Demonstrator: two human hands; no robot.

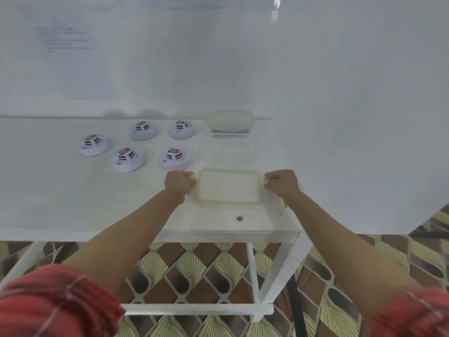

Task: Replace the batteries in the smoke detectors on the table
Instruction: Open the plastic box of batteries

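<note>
Left hand (pixel 180 183) and right hand (pixel 281 184) grip the lid (pixel 229 188); smoke detectors (pixel 176 156) lie beyond-left.

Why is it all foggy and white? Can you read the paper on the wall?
Head view: hazy and washed out, so white table and wall blend; writing on the paper is too blurred to read; the red sleeves smear at the bottom corners.

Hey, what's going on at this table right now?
A person stands at a white table. The left hand and right hand each grip a short end of a green-rimmed lid near the front edge. Five smoke detectors sit untouched farther back on the left. A lidded container stands at the back by the wall. The battery work itself does not look started.
</note>
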